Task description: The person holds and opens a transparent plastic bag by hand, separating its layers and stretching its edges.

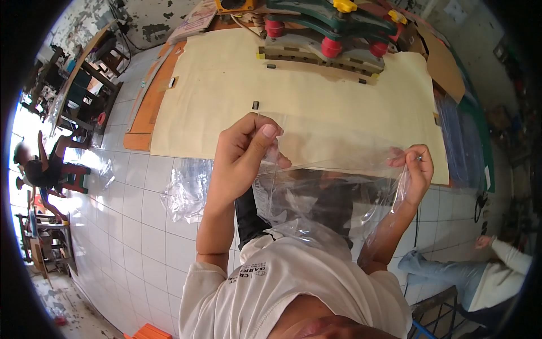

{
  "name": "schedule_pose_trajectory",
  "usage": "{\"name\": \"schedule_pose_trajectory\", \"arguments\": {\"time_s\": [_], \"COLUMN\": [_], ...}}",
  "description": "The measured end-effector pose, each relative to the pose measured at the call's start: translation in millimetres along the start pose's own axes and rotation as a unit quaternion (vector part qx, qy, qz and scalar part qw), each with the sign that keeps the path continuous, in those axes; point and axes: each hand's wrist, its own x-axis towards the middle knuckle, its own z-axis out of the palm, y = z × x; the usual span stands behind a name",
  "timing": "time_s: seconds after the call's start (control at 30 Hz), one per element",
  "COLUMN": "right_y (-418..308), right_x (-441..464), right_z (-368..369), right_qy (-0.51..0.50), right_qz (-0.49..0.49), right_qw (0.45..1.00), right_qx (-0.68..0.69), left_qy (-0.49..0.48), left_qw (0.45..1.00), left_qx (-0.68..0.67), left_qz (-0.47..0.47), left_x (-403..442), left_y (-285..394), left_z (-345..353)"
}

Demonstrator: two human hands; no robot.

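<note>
A clear plastic sheet (310, 223) is stretched between my two hands and hangs down over my lap. My left hand (251, 141) pinches its left part, thumb against the curled fingers, above the front part of the cream-coloured board (203, 90). At the right, my right hand (416, 172) is closed on the other end of the sheet, fingers bunched in its folds. Small dark pieces lie on the board, one of them (256, 105) just beyond my left hand.
A green metal frame (330, 25) with red and yellow knobs stands at the back of the table. More clear plastic (189, 189) hangs at the front left, and bluish plastic sheets (466, 141) lie at the right. One person sits far left; another is at the lower right.
</note>
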Motion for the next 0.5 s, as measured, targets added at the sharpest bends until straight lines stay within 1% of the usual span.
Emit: {"name": "schedule_pose_trajectory", "arguments": {"time_s": [0.13,0.27,0.33,0.47,0.5], "right_y": [0.9,-0.9,-1.8,-4.4,-5.4], "right_x": [0.4,0.0,-0.3,-0.9,-1.3], "right_z": [0.5,2.7,4.0,7.7,8.8], "right_qy": [-0.009,-0.013,-0.014,-0.010,-0.010], "right_qz": [-0.008,-0.008,-0.004,-0.018,-0.022], "right_qw": [1.000,1.000,1.000,1.000,1.000], "right_qx": [-0.002,-0.004,0.003,-0.011,-0.018], "left_qy": [0.007,0.002,0.015,0.022,0.036], "left_qw": [1.000,1.000,0.999,0.999,0.999], "left_qx": [0.000,-0.004,0.023,0.011,0.016], "left_qz": [0.017,0.008,0.028,0.030,0.030], "left_x": [0.8,0.9,1.0,1.8,1.7], "left_y": [-4.6,-1.6,-0.6,-6.6,-6.4], "left_z": [-2.5,-2.9,-2.2,-4.8,-4.8]}}
